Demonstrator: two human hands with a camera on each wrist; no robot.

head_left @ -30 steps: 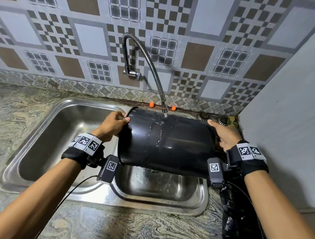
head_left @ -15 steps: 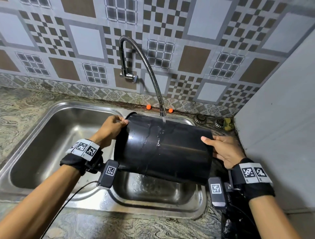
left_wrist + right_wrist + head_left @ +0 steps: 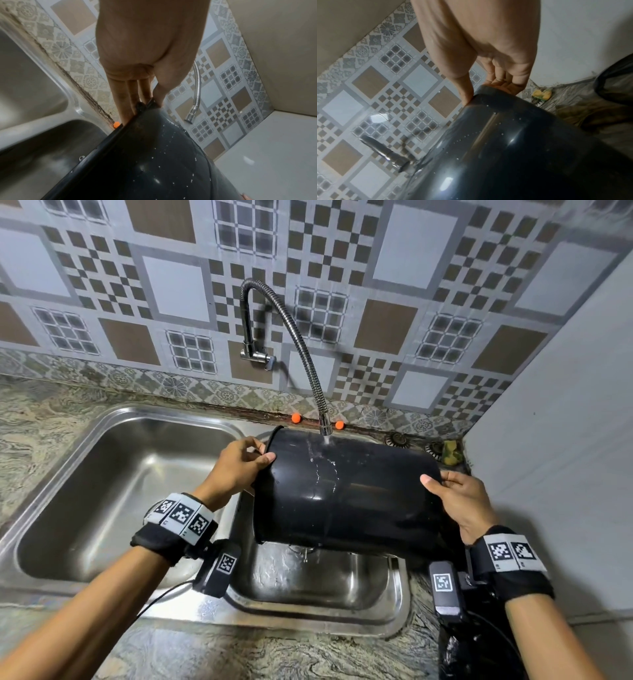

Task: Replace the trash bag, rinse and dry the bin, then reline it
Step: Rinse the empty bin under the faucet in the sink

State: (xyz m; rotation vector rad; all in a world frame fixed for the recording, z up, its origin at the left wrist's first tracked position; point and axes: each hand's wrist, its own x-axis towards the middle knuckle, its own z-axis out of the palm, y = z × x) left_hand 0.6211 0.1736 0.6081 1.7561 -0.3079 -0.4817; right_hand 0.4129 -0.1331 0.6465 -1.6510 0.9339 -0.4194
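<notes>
The bin (image 3: 346, 494) lies sideways under the running tap (image 3: 323, 426), over the sink (image 3: 102, 474). The left hand (image 3: 236, 470) pinches its rim; the right hand (image 3: 462, 501) grips its base.

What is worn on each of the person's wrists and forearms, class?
Forearms are bare, no sleeves. Each wrist carries a black strap with a white band of square black-and-white markers. A small black camera box with its own marker hangs below the left hand and right hand; thin black cables trail off.

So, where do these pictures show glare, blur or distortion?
Head view: sharp; wide lens bends the tile lines; soft sheen on the wet bin under the tap. Left wrist view: hand close and soft, small glints on the bin. Right wrist view: blurred, tap smeared, bright streaks on the bin.
</notes>
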